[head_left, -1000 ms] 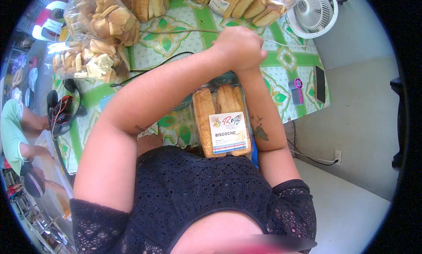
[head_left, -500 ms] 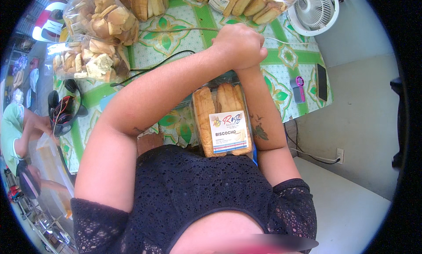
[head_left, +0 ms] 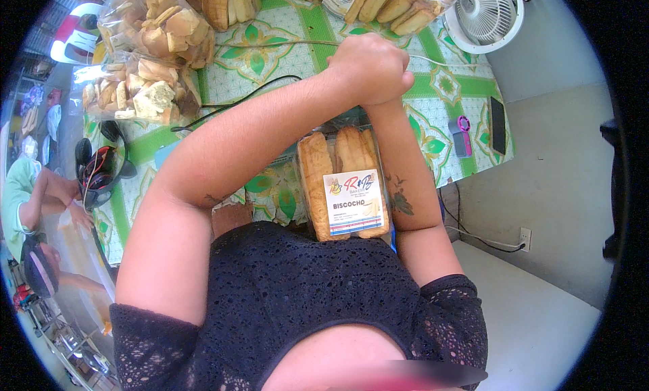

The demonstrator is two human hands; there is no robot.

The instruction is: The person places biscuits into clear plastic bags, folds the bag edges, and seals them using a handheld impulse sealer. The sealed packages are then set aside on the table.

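Observation:
My left hand [head_left: 368, 70] is closed in a fist and lies over my right hand, at the end of a forearm that crosses the table. Of my right arm [head_left: 399, 164], the forearm and wrist show; the hand and its fingers are hidden beneath the left. What the hands press or hold, if anything, is out of sight. Between my forearms and against my chest, a clear plastic pack of long golden biscuits [head_left: 351, 151] with a white label [head_left: 353, 203] stands upright. Its top end passes behind my left forearm. A teal edge [head_left: 165, 152] shows beside that forearm.
Bags of toasted bread pieces [head_left: 155, 87] stand at the far left, with packs of biscuits [head_left: 378, 6] at the back. Headphones [head_left: 101, 168], a white fan [head_left: 485, 16], a small purple-rimmed device [head_left: 462, 135], a phone [head_left: 497, 124] and cords lie around. Another person [head_left: 40, 202] is at left.
My hands stay together in nearly the same place. The view has shifted very slightly. At the left, the other person's hand and arm have moved a little.

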